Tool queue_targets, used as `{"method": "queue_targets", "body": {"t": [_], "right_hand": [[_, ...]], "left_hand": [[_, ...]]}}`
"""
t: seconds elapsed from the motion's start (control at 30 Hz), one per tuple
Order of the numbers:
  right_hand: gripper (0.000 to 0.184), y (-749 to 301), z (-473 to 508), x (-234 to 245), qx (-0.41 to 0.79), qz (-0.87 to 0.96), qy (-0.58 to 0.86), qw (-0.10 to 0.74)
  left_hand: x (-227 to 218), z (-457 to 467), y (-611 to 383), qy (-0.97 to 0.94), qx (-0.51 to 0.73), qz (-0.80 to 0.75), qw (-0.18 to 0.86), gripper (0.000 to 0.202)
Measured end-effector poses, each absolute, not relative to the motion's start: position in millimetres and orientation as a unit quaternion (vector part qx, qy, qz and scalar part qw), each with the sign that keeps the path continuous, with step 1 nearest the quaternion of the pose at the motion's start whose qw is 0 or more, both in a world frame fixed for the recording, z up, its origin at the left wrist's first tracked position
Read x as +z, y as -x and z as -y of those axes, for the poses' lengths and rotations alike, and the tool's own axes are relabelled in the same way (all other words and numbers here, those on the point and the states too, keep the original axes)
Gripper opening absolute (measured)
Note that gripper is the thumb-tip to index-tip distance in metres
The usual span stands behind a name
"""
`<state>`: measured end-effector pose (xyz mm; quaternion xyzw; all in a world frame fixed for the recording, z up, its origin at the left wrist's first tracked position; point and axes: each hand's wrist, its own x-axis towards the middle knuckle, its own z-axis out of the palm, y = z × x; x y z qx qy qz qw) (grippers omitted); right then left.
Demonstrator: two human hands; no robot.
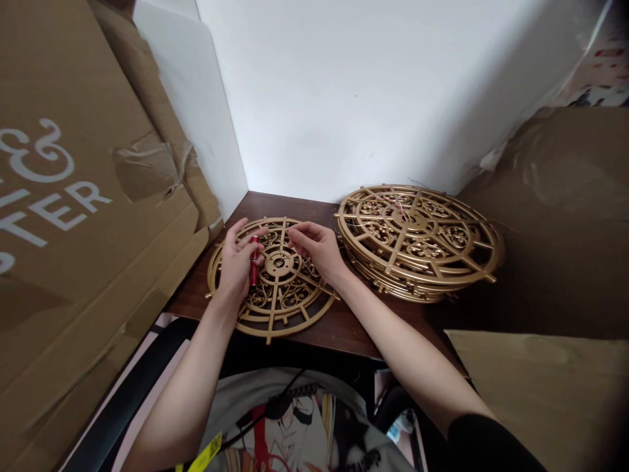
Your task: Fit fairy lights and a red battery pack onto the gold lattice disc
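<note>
A round gold openwork frame (285,308) lies flat on the dark wooden table (354,328) in front of me. My left hand (238,265) rests over its left half, fingers curled round a small red cylinder (254,261) that stands roughly upright. My right hand (317,248) hovers over the frame's upper right part, fingertips pinched together near the centre hub (278,263); what they pinch is too small to make out.
A stack of similar gold frames (420,239) sits at the right of the table, with thin wires on top. Cardboard boxes (73,216) close in the left and right sides. A white wall stands behind.
</note>
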<state>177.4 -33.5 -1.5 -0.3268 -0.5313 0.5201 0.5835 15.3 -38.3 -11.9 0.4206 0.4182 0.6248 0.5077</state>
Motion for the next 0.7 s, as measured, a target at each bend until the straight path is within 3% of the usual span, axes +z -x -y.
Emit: {"method": "queue_targets", "body": {"t": [0.13, 0.3, 0.43, 0.7], "right_hand": [[0.028, -178, 33, 0, 0.469, 0.512, 0.346, 0.631], [0.024, -178, 34, 0, 0.424, 0.494, 0.355, 0.671], [0.025, -177, 34, -1, 0.422, 0.490, 0.363, 0.671], [0.025, -177, 34, -1, 0.428, 0.487, 0.354, 0.674]], "left_hand": [[-11, 42, -15, -0.597, 0.509, -0.442, 0.435, 0.047], [-2, 43, -11, -0.752, 0.351, -0.475, 0.295, 0.036], [2, 40, -11, -0.800, 0.286, -0.498, 0.176, 0.010], [-3, 28, -3, -0.784, 0.282, -0.546, 0.087, 0.013]]}}
